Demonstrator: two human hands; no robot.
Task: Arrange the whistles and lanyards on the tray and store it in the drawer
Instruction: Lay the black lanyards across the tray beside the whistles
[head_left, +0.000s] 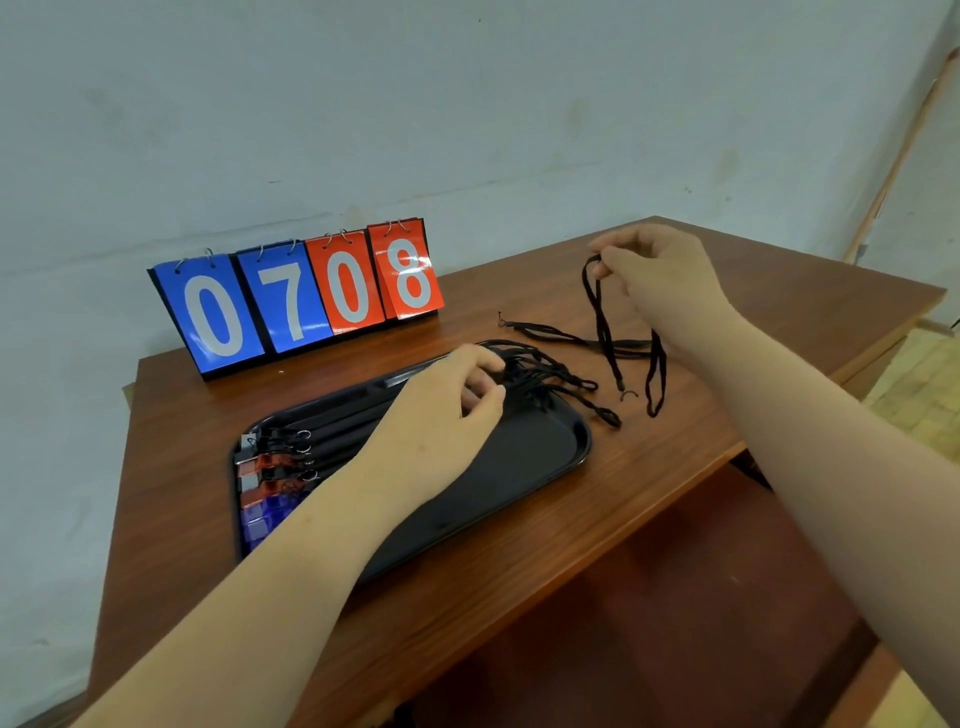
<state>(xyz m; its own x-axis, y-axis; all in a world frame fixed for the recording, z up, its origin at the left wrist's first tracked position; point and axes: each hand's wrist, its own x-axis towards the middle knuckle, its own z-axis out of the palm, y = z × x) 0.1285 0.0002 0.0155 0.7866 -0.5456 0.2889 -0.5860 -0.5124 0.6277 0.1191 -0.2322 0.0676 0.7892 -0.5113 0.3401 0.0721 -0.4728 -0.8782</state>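
On the table (519, 561), the black tray (524, 457) holds red and blue whistles (265, 483) at its 8 o'clock end, their cords running toward 2 o'clock. The left hand (447, 410) rests on those cords at the tray's far rim, fingers curled onto the bunch. At 2 o'clock from the tray, the right hand (654, 275) pinches a loose lanyard (605, 332) that dangles to the table; a scoreboard (296, 296) stands at 11 o'clock.

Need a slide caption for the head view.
Right hand lifts a black lanyard; left hand steadies cords on tray.
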